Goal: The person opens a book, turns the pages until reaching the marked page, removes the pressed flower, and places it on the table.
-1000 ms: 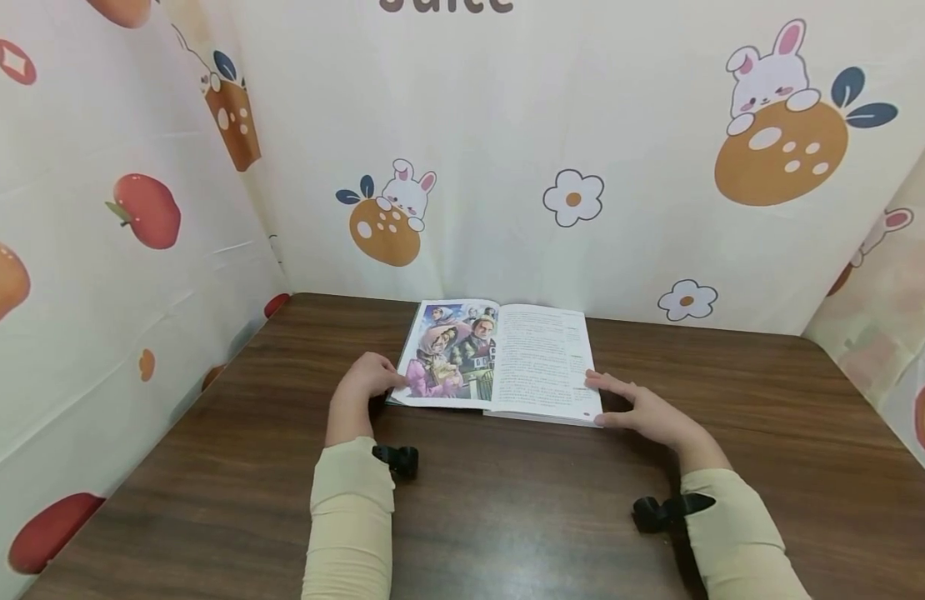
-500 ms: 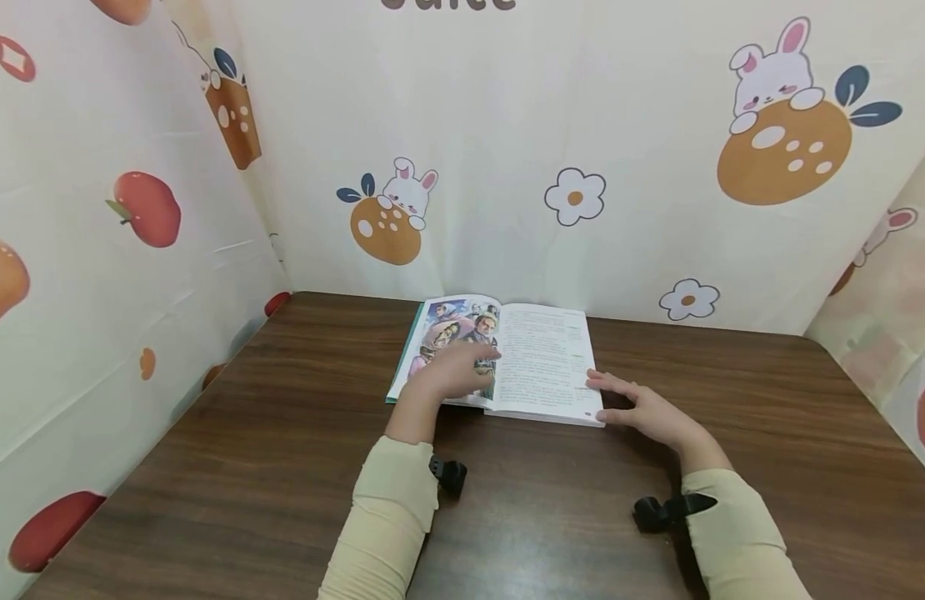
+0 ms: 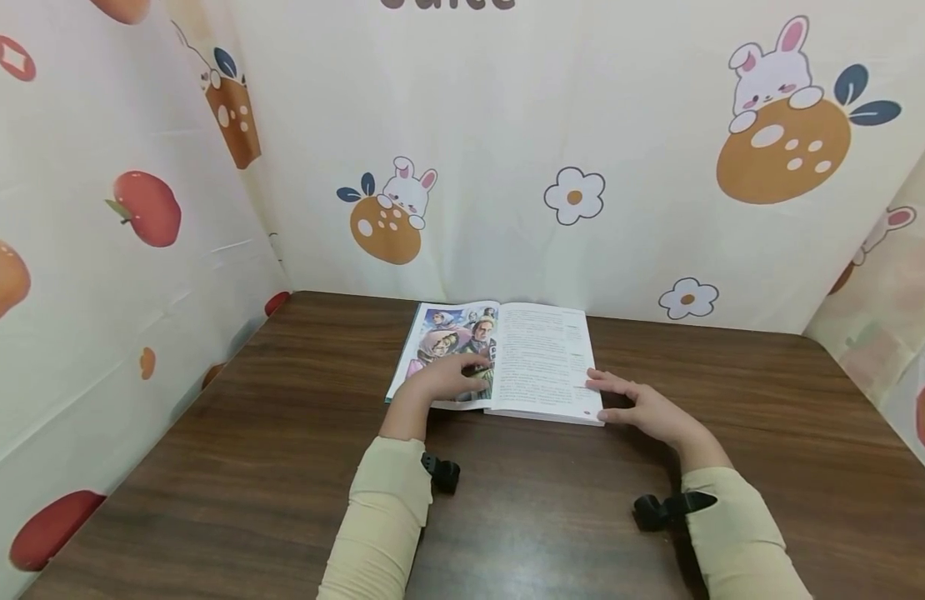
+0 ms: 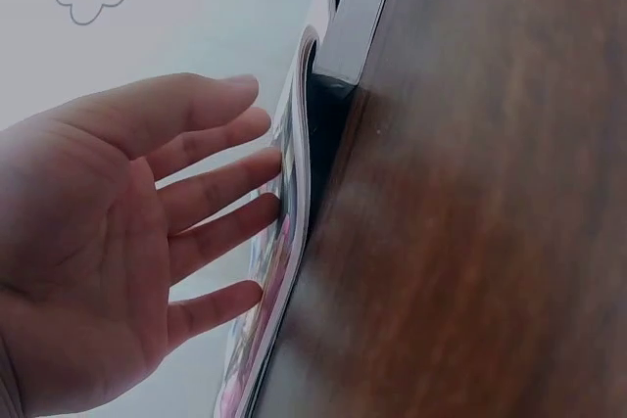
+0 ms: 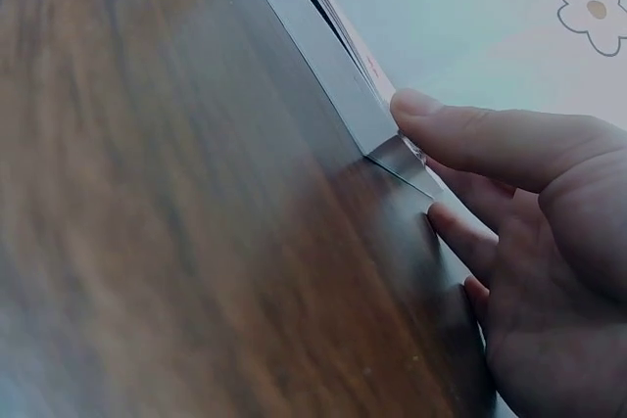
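An open book (image 3: pixel 541 354) lies near the back of the brown table. Its left page carries a colourful picture (image 3: pixel 438 329) of several people; the right page is printed text. Over the lower part of the picture is my left hand (image 3: pixel 443 379), fingers extended. Seen by the left wrist camera, the fingertips (image 4: pixel 257 291) meet the page surface, which bulges up from the table. At the book's lower right corner rests my right hand (image 3: pixel 653 410), thumb (image 5: pixel 416 105) touching the page edges and the other fingers loosely along the side. Part of the picture is hidden by the left hand.
Behind the wooden table (image 3: pixel 545 500) hangs a white curtain (image 3: pixel 492 233) printed with rabbits, fruit and flowers, close to the book's far edge. Another curtain (image 3: pixel 80 317) borders the left side. Each sleeve cuff carries a black strapped camera (image 3: pixel 442 473).
My left hand has moved right from the book's lower left corner onto the picture page, reaching near the middle fold before drawing slightly back. My right hand has stayed at the right edge.
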Demonstrator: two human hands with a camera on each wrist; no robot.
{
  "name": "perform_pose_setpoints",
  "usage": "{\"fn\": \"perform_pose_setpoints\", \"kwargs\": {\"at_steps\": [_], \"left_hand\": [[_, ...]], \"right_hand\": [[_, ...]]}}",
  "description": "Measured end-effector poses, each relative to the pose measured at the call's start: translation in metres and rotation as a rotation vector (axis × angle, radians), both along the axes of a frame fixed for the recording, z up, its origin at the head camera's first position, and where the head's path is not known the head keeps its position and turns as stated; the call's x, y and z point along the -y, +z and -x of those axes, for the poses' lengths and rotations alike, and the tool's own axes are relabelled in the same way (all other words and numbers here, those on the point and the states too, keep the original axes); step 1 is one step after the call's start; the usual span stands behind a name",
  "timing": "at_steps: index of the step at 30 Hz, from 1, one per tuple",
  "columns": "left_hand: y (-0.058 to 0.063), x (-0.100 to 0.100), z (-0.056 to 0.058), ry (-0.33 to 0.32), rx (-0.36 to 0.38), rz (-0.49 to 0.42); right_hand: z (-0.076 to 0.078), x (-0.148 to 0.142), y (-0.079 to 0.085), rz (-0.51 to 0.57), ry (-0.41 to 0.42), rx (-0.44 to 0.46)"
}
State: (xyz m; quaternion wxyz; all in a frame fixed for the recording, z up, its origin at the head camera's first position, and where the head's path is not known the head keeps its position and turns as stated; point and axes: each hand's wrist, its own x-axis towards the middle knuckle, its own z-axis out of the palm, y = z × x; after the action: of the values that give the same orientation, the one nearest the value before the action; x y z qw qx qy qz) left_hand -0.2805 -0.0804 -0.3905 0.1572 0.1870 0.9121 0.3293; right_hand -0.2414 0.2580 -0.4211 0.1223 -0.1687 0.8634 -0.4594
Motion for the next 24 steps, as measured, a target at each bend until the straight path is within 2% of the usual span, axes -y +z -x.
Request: {"fn": "perform_pose_setpoints", "kwargs": {"at_steps": [6, 13, 20, 24], "left_hand": [[-0.002, -0.001, 0.000, 0.012, -0.016, -0.018], [0.001, -0.004, 0.000, 0.038, -0.050, -0.010], [0.010, -0.019, -0.005, 0.020, -0.164, 0.138], [0.015, -0.034, -0.011, -0.018, -0.240, 0.153]], "right_hand": [[-0.001, 0.000, 0.000, 0.013, -0.001, 0.019], [0.000, 0.001, -0.001, -0.016, -0.045, -0.039], [0.000, 0.003, -0.001, -0.054, -0.096, -0.072], [0.000, 0.005, -0.001, -0.051, -0.127, -0.072]]}}
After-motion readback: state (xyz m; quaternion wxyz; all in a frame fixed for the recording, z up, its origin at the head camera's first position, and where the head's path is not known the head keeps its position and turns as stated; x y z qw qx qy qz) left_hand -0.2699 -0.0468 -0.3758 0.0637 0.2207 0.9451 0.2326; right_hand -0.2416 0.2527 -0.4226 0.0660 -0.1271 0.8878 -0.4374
